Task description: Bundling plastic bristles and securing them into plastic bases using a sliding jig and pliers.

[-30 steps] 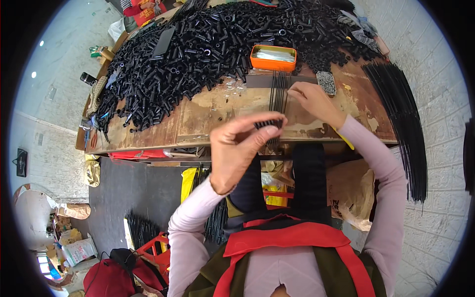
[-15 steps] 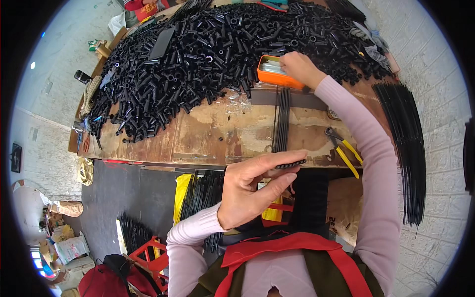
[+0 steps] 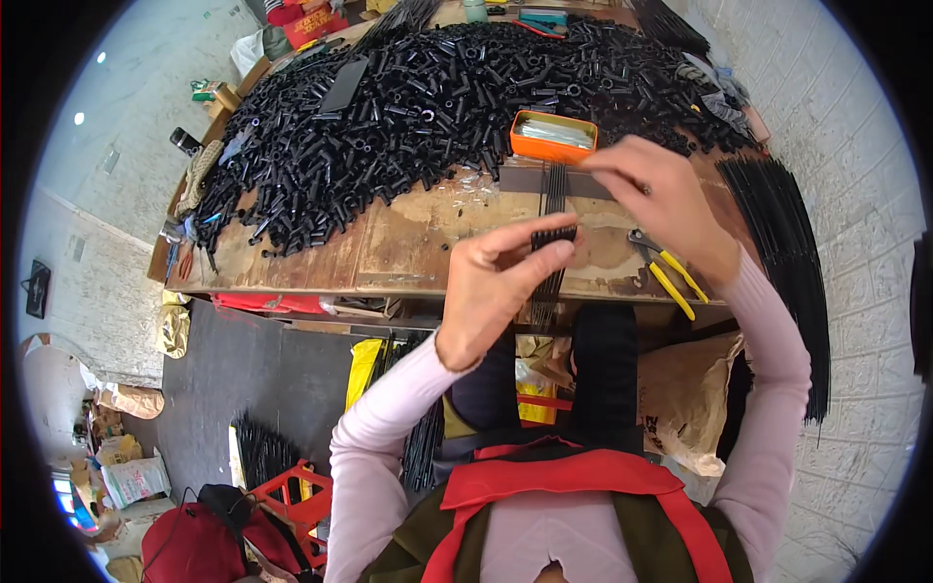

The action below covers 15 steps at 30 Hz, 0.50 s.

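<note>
In front of me my left hand (image 3: 501, 267) is closed, with a flat row of thin black rods (image 3: 554, 235) pinched between thumb and fingers. Other thin black rods (image 3: 557, 185) lie on the table behind that hand, pointing away from me. My right hand (image 3: 661, 189) hovers right of the rods, fingers bent together; anything in its pinch is too small to make out. Beyond it stands an orange box (image 3: 552, 149) holding slim clear pieces (image 3: 554, 129). Yellow-handled pliers (image 3: 671, 277) rest on the table below my right hand.
A wide heap of short black tubular parts (image 3: 389, 126) covers the far table (image 3: 408, 238), with a dark flat slab (image 3: 344, 85) on top. Long black rods (image 3: 777, 243) hang over the right side. A red crate (image 3: 296, 505) and more rods stand lower left.
My right hand has come out of the orange box and moved nearer, towards the left hand. The left hand has moved up and away from me, keeping its row of rods.
</note>
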Motion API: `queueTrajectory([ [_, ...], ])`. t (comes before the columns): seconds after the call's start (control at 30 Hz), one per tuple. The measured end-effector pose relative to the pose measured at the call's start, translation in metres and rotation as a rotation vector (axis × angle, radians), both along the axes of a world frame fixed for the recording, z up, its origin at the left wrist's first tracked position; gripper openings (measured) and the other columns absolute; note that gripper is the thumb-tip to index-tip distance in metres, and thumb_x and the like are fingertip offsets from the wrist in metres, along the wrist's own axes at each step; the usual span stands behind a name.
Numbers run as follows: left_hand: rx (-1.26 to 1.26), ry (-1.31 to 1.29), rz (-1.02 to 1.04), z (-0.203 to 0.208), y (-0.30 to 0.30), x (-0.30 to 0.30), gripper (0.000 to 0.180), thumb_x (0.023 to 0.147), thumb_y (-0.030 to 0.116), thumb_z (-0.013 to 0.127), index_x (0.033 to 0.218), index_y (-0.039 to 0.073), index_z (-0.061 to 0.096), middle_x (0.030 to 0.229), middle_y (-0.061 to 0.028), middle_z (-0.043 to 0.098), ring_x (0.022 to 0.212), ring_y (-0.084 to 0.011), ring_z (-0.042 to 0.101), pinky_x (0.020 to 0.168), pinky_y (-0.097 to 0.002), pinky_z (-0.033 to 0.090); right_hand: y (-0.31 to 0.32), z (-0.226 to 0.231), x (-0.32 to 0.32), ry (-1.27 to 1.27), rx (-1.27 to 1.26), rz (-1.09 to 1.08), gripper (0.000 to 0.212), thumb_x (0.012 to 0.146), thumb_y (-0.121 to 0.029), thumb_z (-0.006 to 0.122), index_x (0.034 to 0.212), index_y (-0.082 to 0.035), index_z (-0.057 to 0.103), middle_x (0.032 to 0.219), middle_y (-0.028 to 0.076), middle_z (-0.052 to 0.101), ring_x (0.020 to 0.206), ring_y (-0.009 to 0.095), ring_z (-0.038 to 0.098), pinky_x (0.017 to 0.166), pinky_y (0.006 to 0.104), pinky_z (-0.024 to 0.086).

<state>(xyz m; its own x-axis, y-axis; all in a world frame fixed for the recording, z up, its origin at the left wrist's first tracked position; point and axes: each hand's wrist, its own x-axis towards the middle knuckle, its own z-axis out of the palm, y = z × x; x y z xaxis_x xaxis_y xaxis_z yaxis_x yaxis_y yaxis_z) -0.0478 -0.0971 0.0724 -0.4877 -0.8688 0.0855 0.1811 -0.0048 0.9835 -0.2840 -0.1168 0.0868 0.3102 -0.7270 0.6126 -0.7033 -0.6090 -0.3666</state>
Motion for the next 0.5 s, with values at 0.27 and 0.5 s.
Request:
queueTrajectory([
  [0.27, 0.000, 0.088, 0.010, -0.009, 0.001, 0.002, 0.027, 0.091, 0.000, 0.064, 0.118, -0.005, 0.064, 0.105, -0.0138, 0.070, 0.099, -0.0200, 0.068, 0.086, -0.0307, 0.058, 0.094, 0.026, 0.033, 0.404, -0.067, -0.123, 0.060, 0.077, 0.002, 0.062, 0.134, -0.018, 0.059, 0.084, 0.007, 0.054, 0.067, 0.023, 0.057, 0.057, 0.0344, 0.048],
  [0.5, 0.002, 0.122, 0.022, -0.008, 0.002, 0.006, 0.023, 0.092, 0.001, 0.063, 0.114, -0.004, 0.067, 0.104, -0.0127, 0.070, 0.094, -0.0179, 0.068, 0.084, -0.0298, 0.059, 0.099, 0.018, 0.041, 0.440, -0.027, -0.131, 0.068, 0.078, -0.002, 0.061, 0.143, -0.020, 0.048, 0.079, 0.006, 0.047, 0.068, 0.022, 0.057, 0.058, 0.0346, 0.049],
])
